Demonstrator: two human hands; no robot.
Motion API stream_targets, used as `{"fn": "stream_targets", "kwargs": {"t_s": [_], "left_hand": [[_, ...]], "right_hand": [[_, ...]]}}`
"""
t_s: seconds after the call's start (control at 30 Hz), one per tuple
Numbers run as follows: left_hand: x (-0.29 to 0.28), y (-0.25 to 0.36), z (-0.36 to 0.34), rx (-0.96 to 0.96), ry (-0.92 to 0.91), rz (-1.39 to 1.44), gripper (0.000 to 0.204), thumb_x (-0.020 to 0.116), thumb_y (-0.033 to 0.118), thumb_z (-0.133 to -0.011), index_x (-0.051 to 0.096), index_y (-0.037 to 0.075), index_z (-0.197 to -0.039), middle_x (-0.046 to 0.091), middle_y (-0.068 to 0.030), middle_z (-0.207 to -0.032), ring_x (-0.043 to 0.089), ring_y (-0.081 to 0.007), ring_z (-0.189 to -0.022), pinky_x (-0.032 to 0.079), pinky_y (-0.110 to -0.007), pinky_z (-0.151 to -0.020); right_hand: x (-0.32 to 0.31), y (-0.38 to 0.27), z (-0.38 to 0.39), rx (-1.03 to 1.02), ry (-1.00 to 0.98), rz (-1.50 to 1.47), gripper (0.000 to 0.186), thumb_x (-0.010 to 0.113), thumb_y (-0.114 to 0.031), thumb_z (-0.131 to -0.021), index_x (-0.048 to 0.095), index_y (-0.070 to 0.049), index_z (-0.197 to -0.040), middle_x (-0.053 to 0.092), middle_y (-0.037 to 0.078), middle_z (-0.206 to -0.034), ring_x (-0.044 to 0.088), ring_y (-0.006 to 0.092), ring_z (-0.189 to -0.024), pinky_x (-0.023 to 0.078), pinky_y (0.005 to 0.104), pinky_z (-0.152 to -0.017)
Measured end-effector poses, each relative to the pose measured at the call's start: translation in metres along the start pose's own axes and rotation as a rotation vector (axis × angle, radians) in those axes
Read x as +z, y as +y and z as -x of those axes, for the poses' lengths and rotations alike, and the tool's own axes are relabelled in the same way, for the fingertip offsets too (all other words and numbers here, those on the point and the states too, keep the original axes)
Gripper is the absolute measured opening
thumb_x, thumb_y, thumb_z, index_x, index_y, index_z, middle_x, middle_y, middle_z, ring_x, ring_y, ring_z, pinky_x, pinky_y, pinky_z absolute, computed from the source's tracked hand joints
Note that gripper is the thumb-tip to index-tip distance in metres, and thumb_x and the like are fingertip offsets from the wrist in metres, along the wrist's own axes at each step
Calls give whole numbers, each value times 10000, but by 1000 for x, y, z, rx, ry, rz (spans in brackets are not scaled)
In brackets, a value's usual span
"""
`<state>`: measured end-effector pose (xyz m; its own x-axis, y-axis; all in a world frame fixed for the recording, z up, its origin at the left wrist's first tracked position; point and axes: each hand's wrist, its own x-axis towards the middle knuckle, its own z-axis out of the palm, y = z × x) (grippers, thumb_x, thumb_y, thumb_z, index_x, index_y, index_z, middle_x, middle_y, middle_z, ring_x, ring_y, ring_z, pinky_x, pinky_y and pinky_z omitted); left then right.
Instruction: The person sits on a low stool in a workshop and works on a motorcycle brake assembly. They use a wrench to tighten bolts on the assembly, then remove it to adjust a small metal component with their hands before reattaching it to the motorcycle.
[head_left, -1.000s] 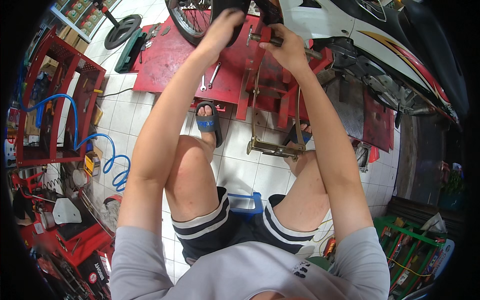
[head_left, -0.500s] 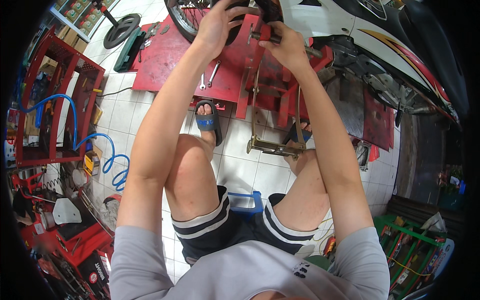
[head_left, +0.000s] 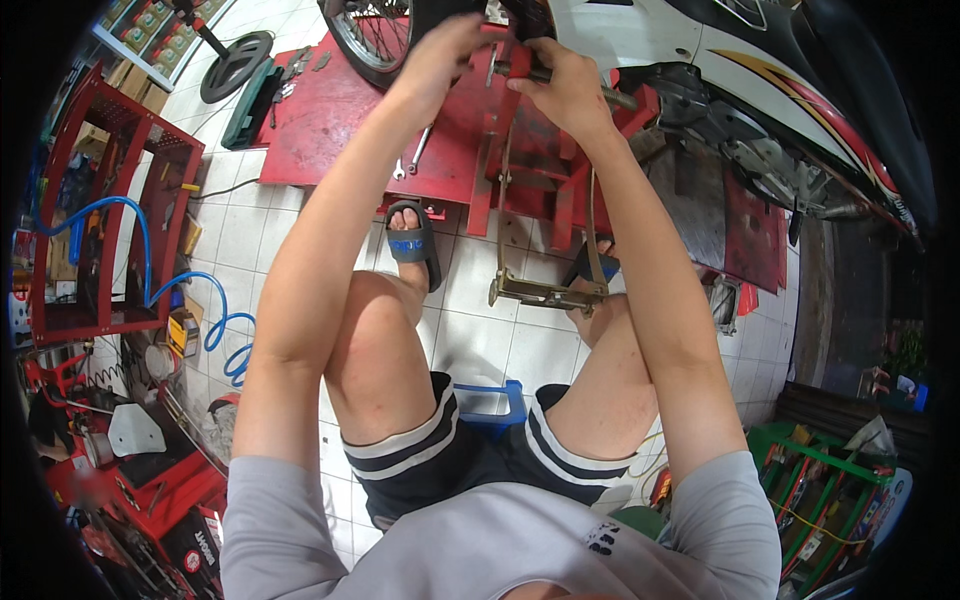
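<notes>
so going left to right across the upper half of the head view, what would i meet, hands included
Red rack, green case, spoked wheel, left hand, right hand, striped motorcycle panel.

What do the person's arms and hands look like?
Short, light grey sleeves cover the tops of the arms. Below that they're bare! The left hand, a bit blurry, and the right hand have no gloves.
</notes>
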<state>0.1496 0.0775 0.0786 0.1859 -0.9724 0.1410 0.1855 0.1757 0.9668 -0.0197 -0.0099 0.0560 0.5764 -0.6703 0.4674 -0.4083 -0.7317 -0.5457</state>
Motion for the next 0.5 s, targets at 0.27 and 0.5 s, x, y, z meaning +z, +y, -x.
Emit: {"fn": "stream_targets", "kwargs": {"t_s": [0.27,0.5], "left_hand": [[-8,-15,-9,-136,147,-142,476,342,410,-1020,463,123,-1381,584,-100,-1342,458,-278,-1313,345,-413,-1029],[3,-5,0,-272,156,-234,480,331,355,-1025,464,39,-1360,507,-154,-1423,452,-237,-1323,315,-417,-1081]], "right_hand": [[1,-7,1,-21,33,7,479,815,-117,-714,633,29,-1133,696,221,-1030,679,354,-971,548,387,-872],[1,-7,2,-44,29,35,405,802,-107,-709,645,26,-1057,702,201,-962,683,348,-914,548,399,-827]]}}
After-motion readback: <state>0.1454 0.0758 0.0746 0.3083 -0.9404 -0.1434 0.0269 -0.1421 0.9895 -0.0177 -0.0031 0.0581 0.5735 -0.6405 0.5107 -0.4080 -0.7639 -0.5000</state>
